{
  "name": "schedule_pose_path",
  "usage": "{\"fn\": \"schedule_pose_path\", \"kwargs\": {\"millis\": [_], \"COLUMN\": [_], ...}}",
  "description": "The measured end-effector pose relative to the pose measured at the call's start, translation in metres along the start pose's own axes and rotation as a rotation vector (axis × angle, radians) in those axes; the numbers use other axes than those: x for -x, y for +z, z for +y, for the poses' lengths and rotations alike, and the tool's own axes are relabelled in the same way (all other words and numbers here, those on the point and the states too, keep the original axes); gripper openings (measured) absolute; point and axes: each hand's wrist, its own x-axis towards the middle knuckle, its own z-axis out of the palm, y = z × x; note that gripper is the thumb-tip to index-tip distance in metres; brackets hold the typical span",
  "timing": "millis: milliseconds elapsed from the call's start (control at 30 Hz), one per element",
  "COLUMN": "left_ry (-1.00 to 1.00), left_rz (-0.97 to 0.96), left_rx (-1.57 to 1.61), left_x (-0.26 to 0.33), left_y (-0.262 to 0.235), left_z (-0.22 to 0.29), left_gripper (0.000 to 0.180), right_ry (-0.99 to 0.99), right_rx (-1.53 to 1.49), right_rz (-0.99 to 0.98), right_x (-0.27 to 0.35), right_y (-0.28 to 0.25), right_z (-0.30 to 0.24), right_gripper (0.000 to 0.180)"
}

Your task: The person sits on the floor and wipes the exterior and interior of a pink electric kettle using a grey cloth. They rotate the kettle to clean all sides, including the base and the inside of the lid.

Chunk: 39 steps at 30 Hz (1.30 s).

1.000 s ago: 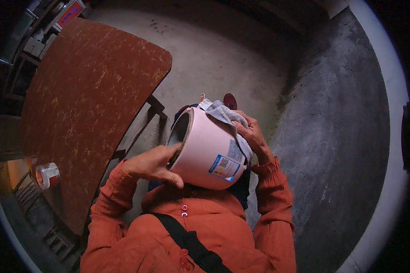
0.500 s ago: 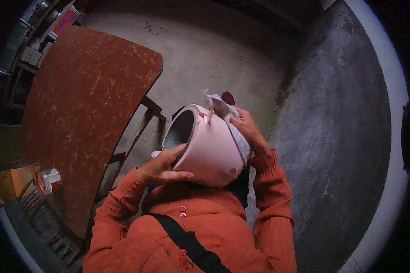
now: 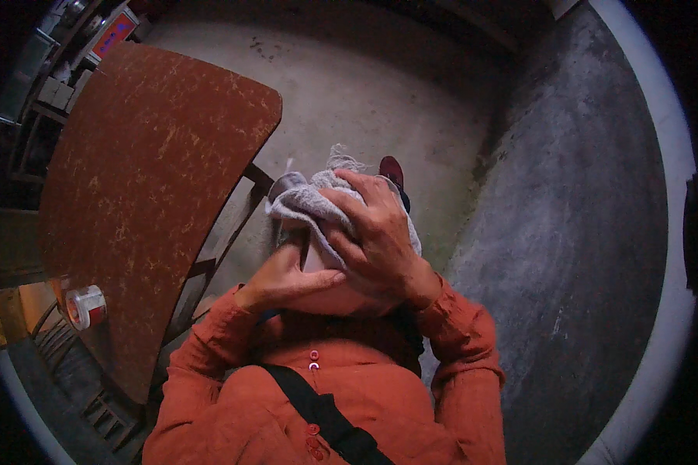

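Note:
A pale pink, round, pot-like vessel (image 3: pixel 341 299) is held tilted in front of my chest, mostly hidden by my hands and a grey-white cloth. Its opening is out of sight beneath the fabric. My left hand (image 3: pixel 283 283) grips its near left side, with the thumb across the pink wall. Over the top lies the cloth (image 3: pixel 306 203), a towel with a loose fringe at its far end. My right hand (image 3: pixel 376 232) is closed over this cloth, pressing it against the vessel with bent fingers.
To the left stands a reddish-brown table (image 3: pixel 163 139) with a dark frame. A white and red tub (image 3: pixel 85 307) is at its near left edge. Wooden chairs (image 3: pixel 105 415) stand at lower left. A grey wall (image 3: pixel 566 256) rises on the right.
My right hand has moved left with the cloth, from the vessel's far right side across its top and rim. The left hand still holds the vessel's left side.

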Motion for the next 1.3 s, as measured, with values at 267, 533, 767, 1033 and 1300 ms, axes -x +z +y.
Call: {"fn": "schedule_pose_path", "kwargs": {"millis": [267,533,767,1033,1300], "left_ry": [-0.125,-0.203,-0.256,-0.152,0.041], "left_rz": [-0.362,-0.335,-0.348,-0.318,-0.373], "left_rx": [-0.092,-0.097,0.011,-0.019,-0.276], "left_x": [0.010,0.021,0.027,0.048,0.053], "left_y": [-0.021,-0.039,-0.043,-0.047,-0.060], "left_z": [-0.008,-0.011,-0.025,-0.032,-0.047], "left_gripper": [0.059,0.064,0.062,0.052,0.048], "right_ry": [0.735,0.348,0.065,0.999,0.673], "right_rx": [-0.780,-0.275,-0.177,-1.040,-1.253], "right_rz": [-0.498,-0.032,-0.061,-0.120,0.137], "right_x": [-0.011,0.025,0.012,0.038,0.053], "right_y": [0.012,-0.007,-0.018,0.017,-0.003], "right_z": [0.102,0.068,0.028,0.121,0.087], "right_gripper": [0.041,0.038,0.037,0.035,0.038]}}
